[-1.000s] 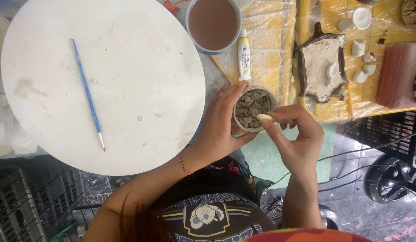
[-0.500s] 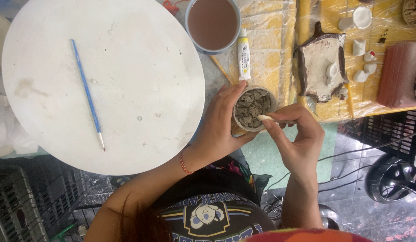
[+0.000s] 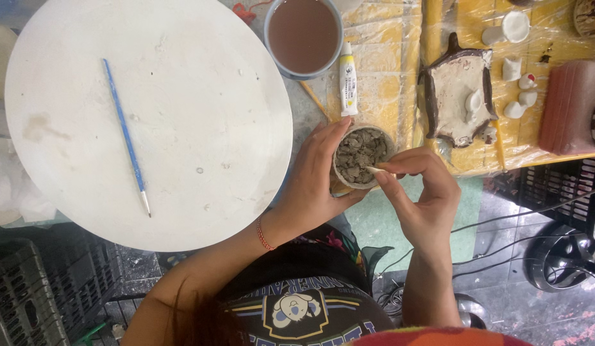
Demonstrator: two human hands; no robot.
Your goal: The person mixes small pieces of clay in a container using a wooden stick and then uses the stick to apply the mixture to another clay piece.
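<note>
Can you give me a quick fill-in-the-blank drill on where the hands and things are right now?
1. The left hand grips a small cup filled with lumps of grey ____.
2. The right hand pinches a thin stick at the cup's ____.
3. A blue paintbrush lies on the big round white ____.
4. Beyond the cup stands a bowl of ____ liquid, with a small tube lying beside it.

Missing words: clay; rim; board; brown

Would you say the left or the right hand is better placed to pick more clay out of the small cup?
Probably the right hand: its fingertips sit at the small cup rim, while the left hand cradles it.
</note>
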